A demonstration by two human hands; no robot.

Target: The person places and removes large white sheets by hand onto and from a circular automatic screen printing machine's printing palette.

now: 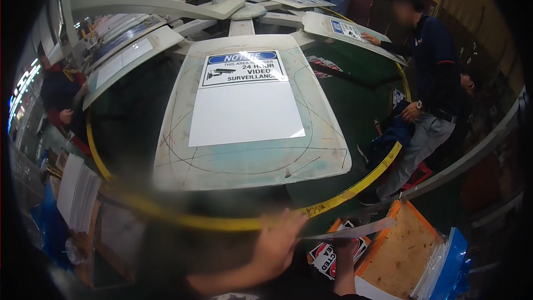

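Observation:
My left hand point(277, 247) reaches across at the bottom centre, slightly blurred, fingers stretched out and nothing in them. To its right my right hand point(347, 248) is at a thin pale sheet point(358, 230) seen almost edge-on; the fingers are mostly hidden, but it appears to hold the sheet. In front of me a wide pale platen point(261, 169) carries a white sheet point(247, 114) printed at its far end with a NOTICE video surveillance sign. Below my right hand lie printed signs point(323, 261) with red, black and white lettering.
A yellow curved rail point(355, 189) runs between me and the platen. An orange-edged wooden box point(400, 244) stands at right, a stack of white sheets point(76, 191) at left. One person point(436, 61) stands at right touching another platen point(316, 24); another person point(58, 91) is at left.

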